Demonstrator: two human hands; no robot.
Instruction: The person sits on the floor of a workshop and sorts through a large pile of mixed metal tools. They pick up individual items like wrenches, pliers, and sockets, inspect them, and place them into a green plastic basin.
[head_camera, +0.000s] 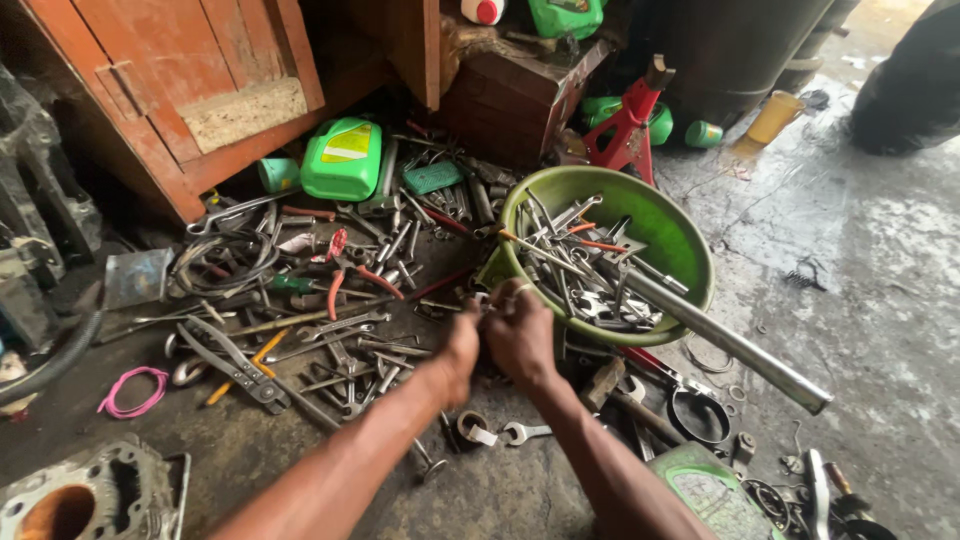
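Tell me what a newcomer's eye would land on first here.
The big green bowl packed with spanners sits centre-right, a long metal pipe jutting from it. Both hands, left hand and right hand, meet at its near rim. Loose tools litter the floor leftward.

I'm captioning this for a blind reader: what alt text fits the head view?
Two bare hands, the left hand and right hand, meet close together at the near rim of a green basin full of wrenches, working at something too small to make out. Loose tools litter the grimy floor; a green oil jug lies behind.
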